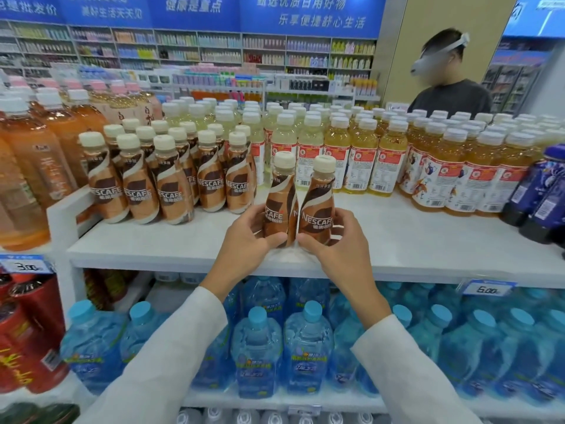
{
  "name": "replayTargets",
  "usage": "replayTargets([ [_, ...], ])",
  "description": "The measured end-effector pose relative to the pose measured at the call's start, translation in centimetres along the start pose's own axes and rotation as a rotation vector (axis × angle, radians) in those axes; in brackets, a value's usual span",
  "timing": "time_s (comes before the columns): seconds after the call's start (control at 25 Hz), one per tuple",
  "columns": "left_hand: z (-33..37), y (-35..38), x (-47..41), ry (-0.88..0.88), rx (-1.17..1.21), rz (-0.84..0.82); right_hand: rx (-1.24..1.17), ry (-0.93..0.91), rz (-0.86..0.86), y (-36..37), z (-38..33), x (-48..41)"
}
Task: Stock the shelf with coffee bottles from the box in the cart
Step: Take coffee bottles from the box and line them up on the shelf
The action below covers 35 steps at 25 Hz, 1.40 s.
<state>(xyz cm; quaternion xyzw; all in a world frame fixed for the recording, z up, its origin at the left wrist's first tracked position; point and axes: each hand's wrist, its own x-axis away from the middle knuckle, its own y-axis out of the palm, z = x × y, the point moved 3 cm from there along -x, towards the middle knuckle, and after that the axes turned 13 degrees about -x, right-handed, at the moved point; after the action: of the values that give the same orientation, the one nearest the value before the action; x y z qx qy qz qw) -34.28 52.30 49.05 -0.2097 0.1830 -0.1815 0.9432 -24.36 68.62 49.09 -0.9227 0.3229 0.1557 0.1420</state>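
White laminate forms the top shelf, and two coffee bottles stand on it near its front edge, side by side and touching low down, leaning slightly apart at the caps; the left coffee bottle is held by the left hand, whose thumb lies across the front of its base and whose fingers wrap round its left side, so the hand is closed on it; the right coffee bottle is held the same way by the right hand, thumb at the base in front, fingers curled round the right side over the label; both wrists come out of white sleeves that reach up from the bottom of the view; to the left and a little further back on the same shelf stands a group of stocked coffee bottles with cream caps and brown labels, in rows, apart from the held pair; behind and to the right are rows of pale yellow drink bottles with red-and-white labels, and at the far right edge dark blue bottles; tall orange tea bottles fill the left side; the shelf below holds blue water bottles with light blue caps, and a price tag hangs at the shelf edge; a person in a dark top stands beyond the display; the cart and box are out of view.
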Motion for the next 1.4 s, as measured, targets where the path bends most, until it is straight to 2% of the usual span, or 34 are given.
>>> replayTargets([
  [0.32, 0.8, 0.1, 1.1, -0.016, -0.095, 0.123, -0.052, 0.092, -0.215, -0.8, 0.0, -1.4],
  [0.64, 0.7, 0.2, 1.2, 0.015, -0.123, 0.138, -0.049, 0.020, -0.042, -0.3, 0.1, -0.6],
  [0.88, 0.9, -0.1, 1.4, 0.038, -0.072, 0.132, -0.109, 0.032, -0.071, -0.5, -0.2, -0.5],
  [1.04, 0.9, 0.2, 1.5, 0.023, -0.085, 0.216, -0.092, 0.031, -0.074, -0.6, -0.4, -0.3],
  [1.16, 0.9, 0.3, 1.5, 0.024, -0.098, 0.217, -0.096, 0.025, -0.085, -0.6, -0.4, -0.1],
  [1.32, 0.9, 0.3, 2.0, 0.015, -0.122, 0.267, -0.111, 0.026, -0.005, -0.5, -0.4, 0.4],
  [1.4, 0.5, -0.1, 2.5, 0.002, -0.132, 0.305, -0.113, 0.040, -0.018, 0.1, -0.6, 0.3],
])
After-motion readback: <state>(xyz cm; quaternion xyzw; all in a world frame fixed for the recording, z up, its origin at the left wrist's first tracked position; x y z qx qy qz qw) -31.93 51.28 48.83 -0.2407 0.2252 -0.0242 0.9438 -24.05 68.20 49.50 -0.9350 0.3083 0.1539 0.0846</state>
